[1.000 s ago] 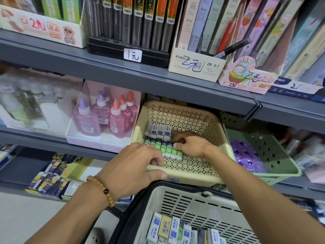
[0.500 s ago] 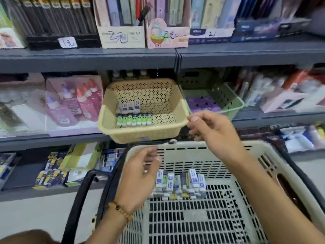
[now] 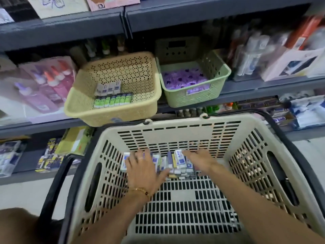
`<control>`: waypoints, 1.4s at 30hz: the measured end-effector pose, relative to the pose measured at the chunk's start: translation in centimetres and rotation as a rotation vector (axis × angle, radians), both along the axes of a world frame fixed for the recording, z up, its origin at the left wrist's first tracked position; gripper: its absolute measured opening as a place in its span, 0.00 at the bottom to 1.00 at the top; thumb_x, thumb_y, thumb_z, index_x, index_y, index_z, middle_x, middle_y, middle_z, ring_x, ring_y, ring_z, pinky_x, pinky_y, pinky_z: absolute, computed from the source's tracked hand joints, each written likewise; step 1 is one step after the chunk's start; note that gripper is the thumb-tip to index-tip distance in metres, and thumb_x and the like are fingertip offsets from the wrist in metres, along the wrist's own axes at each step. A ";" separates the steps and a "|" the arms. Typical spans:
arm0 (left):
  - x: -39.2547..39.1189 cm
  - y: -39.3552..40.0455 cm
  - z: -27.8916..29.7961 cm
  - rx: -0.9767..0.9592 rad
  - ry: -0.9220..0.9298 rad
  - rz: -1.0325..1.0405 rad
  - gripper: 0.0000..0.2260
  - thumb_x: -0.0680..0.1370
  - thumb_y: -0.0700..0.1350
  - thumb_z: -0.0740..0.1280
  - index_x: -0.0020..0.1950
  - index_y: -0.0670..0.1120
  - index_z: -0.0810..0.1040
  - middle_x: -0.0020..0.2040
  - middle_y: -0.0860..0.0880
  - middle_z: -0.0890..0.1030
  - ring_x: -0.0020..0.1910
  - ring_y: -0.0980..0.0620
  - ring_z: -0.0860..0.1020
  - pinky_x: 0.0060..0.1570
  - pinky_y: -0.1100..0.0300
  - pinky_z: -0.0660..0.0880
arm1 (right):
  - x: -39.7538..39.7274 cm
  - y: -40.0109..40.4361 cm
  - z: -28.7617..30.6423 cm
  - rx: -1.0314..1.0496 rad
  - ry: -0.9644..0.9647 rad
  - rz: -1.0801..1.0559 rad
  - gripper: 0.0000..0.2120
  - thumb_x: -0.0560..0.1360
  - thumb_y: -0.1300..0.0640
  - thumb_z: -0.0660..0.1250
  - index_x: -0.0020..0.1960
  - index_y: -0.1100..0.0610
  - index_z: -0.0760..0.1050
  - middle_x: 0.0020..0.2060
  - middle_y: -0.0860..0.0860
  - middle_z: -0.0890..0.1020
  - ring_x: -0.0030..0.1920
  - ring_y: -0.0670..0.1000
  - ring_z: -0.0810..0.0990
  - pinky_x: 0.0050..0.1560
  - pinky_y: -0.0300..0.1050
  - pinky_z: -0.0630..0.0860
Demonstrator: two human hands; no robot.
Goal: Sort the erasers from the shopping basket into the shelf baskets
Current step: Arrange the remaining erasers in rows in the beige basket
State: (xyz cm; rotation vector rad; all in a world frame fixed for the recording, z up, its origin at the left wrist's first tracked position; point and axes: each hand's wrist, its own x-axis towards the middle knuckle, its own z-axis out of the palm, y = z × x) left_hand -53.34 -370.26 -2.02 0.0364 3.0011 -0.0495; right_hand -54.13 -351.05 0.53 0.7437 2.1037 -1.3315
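Both hands are now down inside the shopping basket (image 3: pixel 249 131) in the lower middle of the frame, while one second ago they were up in the beige shelf basket (image 3: pixel 112 113), the right one at the row of green erasers (image 3: pixel 112 101) and the left one on the front rim. The left hand (image 3: pixel 144 171) now lies flat with spread fingers on the pile of erasers (image 3: pixel 177 162), and the right hand (image 3: pixel 200 160) reaches onto the right side of this pile, where half a second ago it was raised above the basket.

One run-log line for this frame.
phase: reaching | left hand, right hand: on boxed erasers in beige slotted shopping basket | grip: none visible
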 end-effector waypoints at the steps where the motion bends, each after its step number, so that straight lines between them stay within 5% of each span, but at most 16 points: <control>1: 0.3 0.0 -0.3 -0.031 0.011 -0.032 0.45 0.68 0.77 0.48 0.73 0.45 0.62 0.70 0.39 0.68 0.70 0.36 0.63 0.68 0.40 0.60 | 0.0 -0.3 -0.5 0.002 0.010 0.009 0.30 0.75 0.36 0.64 0.59 0.63 0.76 0.56 0.58 0.81 0.54 0.57 0.81 0.57 0.52 0.78; 4: 1.4 0.6 -1.4 -0.007 0.099 -0.205 0.32 0.72 0.68 0.59 0.67 0.46 0.67 0.63 0.41 0.75 0.64 0.34 0.68 0.61 0.37 0.67 | 0.0 -1.2 -1.0 0.107 0.071 0.035 0.26 0.72 0.35 0.67 0.32 0.57 0.71 0.31 0.53 0.77 0.30 0.50 0.75 0.34 0.43 0.70; 6: 1.4 1.0 -1.7 -0.010 0.105 -0.289 0.28 0.72 0.63 0.64 0.65 0.49 0.67 0.61 0.44 0.76 0.63 0.35 0.69 0.57 0.37 0.69 | 0.1 -1.6 -1.2 0.173 0.072 0.062 0.27 0.69 0.34 0.70 0.29 0.55 0.67 0.28 0.51 0.73 0.28 0.50 0.71 0.29 0.42 0.65; 10: 0.4 0.4 -1.5 -0.047 0.078 -0.275 0.26 0.72 0.67 0.60 0.65 0.55 0.67 0.62 0.47 0.75 0.62 0.36 0.72 0.62 0.30 0.63 | -0.2 -1.6 -1.7 0.200 0.080 0.144 0.22 0.68 0.38 0.73 0.35 0.55 0.71 0.45 0.55 0.73 0.37 0.52 0.73 0.32 0.41 0.65; 15: 0.9 1.6 -1.3 -0.030 0.005 -0.304 0.27 0.66 0.54 0.69 0.64 0.55 0.67 0.63 0.47 0.75 0.60 0.36 0.71 0.56 0.34 0.68 | -0.5 -0.7 -1.9 0.144 0.125 0.096 0.08 0.73 0.54 0.69 0.37 0.56 0.76 0.44 0.59 0.80 0.38 0.54 0.80 0.30 0.39 0.69; 21: -0.2 1.6 -0.9 -0.069 -0.046 -0.291 0.26 0.70 0.47 0.71 0.65 0.57 0.64 0.69 0.48 0.67 0.66 0.36 0.64 0.60 0.39 0.66 | -0.5 0.2 -2.5 0.173 0.151 0.127 0.13 0.75 0.53 0.70 0.38 0.57 0.69 0.38 0.52 0.75 0.33 0.47 0.71 0.29 0.42 0.65; 26: -0.2 1.4 -0.7 -0.045 -0.045 -0.363 0.30 0.68 0.35 0.70 0.64 0.56 0.66 0.69 0.48 0.67 0.68 0.36 0.64 0.61 0.37 0.67 | -0.6 0.8 -2.8 -0.038 0.066 0.026 0.15 0.73 0.56 0.74 0.55 0.62 0.75 0.50 0.59 0.81 0.50 0.59 0.83 0.48 0.59 0.82; 30: -0.7 0.3 -0.7 0.006 -0.037 -0.440 0.31 0.69 0.31 0.66 0.65 0.57 0.66 0.70 0.48 0.66 0.70 0.38 0.62 0.65 0.39 0.68 | -0.7 1.3 -2.7 -0.116 0.029 0.010 0.15 0.75 0.58 0.72 0.59 0.60 0.73 0.53 0.58 0.81 0.49 0.56 0.83 0.43 0.51 0.84; 34: -1.0 0.7 0.0 0.031 -0.066 -0.422 0.31 0.70 0.31 0.66 0.66 0.56 0.66 0.72 0.48 0.63 0.71 0.38 0.60 0.66 0.40 0.68 | -0.5 2.0 -2.2 -0.126 0.039 0.066 0.10 0.79 0.57 0.66 0.59 0.58 0.74 0.51 0.57 0.82 0.39 0.49 0.80 0.29 0.37 0.74; 39: -1.6 -0.9 1.4 0.376 -0.013 -0.378 0.29 0.69 0.30 0.67 0.64 0.55 0.72 0.66 0.52 0.66 0.65 0.48 0.66 0.60 0.57 0.73 | -0.1 2.8 -1.1 -0.185 0.055 0.049 0.07 0.81 0.56 0.64 0.57 0.58 0.75 0.49 0.56 0.84 0.45 0.53 0.83 0.42 0.44 0.81; 42: -1.8 -1.2 2.9 0.648 -0.049 -0.259 0.24 0.69 0.31 0.70 0.61 0.51 0.76 0.60 0.53 0.69 0.57 0.51 0.72 0.58 0.59 0.74 | 0.0 2.8 0.6 -0.374 0.081 -0.032 0.06 0.80 0.58 0.65 0.54 0.60 0.78 0.44 0.55 0.84 0.40 0.50 0.81 0.38 0.44 0.79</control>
